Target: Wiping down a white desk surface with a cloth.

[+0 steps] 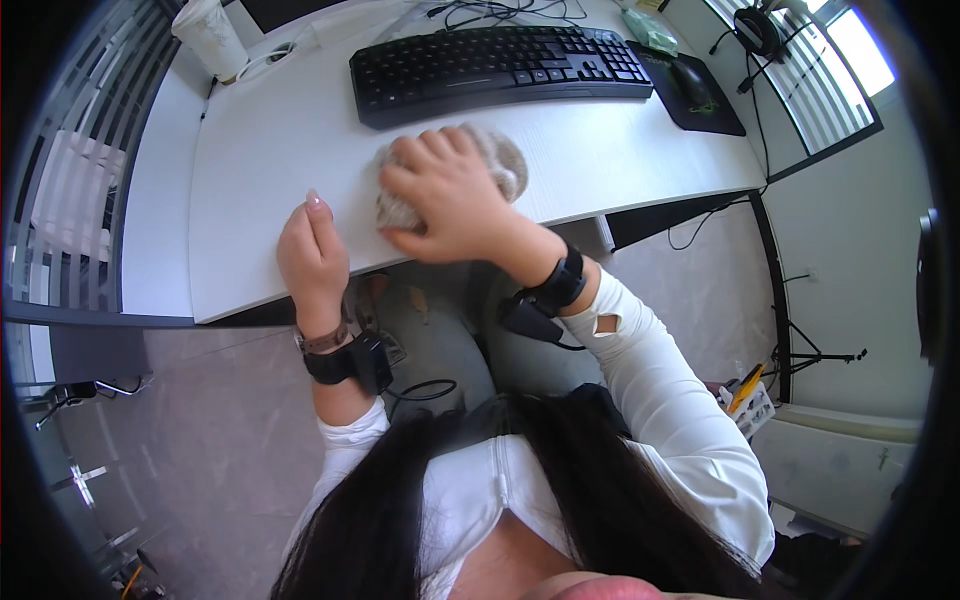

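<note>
My right hand (450, 195) presses down on a crumpled beige and white cloth (506, 161) on the white desk (277, 142), with the fingers spread over it and the thumb at its near side. Part of the cloth is hidden under the palm. To the left, my left hand (311, 247) rests at the desk's front edge, its fingers curled and its thumb uppermost; nothing shows in it. A black keyboard (495, 75) lies just beyond the cloth.
A black mouse (690, 82) sits on a dark mouse pad (716, 109) at the right, near a green plastic packet (649, 30). Black cables (510, 11) lie behind the keyboard. A white cup (210, 37) stands at the back left. Low panels flank the desk.
</note>
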A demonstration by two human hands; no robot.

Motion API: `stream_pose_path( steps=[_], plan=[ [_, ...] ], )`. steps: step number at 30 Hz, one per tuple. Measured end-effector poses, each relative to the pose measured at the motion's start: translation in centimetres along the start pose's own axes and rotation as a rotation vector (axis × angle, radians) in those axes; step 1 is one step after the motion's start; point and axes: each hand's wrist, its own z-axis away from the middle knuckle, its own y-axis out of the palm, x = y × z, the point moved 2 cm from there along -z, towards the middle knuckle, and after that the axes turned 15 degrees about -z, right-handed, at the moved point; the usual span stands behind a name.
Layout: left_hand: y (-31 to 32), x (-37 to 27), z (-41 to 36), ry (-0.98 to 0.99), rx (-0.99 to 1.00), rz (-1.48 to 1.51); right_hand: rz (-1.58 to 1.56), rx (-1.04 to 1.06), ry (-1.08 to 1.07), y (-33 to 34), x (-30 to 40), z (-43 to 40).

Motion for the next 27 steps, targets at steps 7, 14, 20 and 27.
stream_pose_path(
  steps=[7,14,20,27],
  plan=[
    [-0.4,-0.1,-0.1,-0.051,0.031,0.043,-0.215,-0.023,-0.143,0.8,1.8,0.6],
    [-0.1,0.2,0.1,-0.041,0.05,-0.02,-0.047,-0.136,0.032,-4.5,-1.5,5.0],
    [-0.3,0.2,0.0,-0.055,0.023,-0.071,0.293,-0.323,0.247,-11.7,-7.3,11.0],
    [-0.1,0.3,0.0,-0.034,0.034,-0.108,0.559,-0.573,0.497,-20.5,-15.3,19.2]
  ],
)
